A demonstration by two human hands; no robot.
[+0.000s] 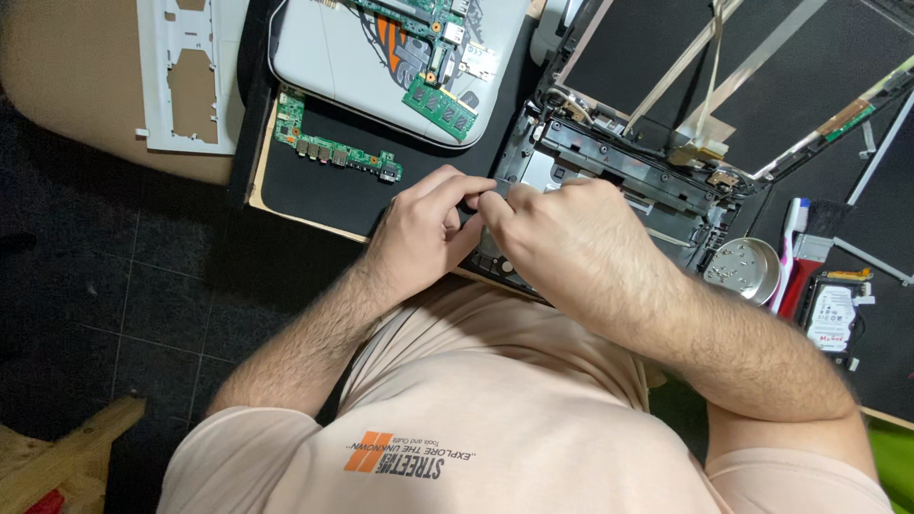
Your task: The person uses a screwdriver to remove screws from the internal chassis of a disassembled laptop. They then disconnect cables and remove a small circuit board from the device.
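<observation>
Head view: left hand [419, 233] and right hand [562, 238] pinch together on a small dark part [473, 202] at the laptop base [609, 176] — light, fragile, best held by its edges.

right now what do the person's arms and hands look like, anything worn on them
Both forearms are bare and hairy. The left hand and right hand wear no gloves, rings or watch that show. Short sleeves of a pale peach cotton t-shirt with an orange-and-dark chest print cover only the upper arms.

Whatever both grips pinch is hidden behind the fingers [476, 195] — the laptop base [609, 176] partly covered too.
</observation>
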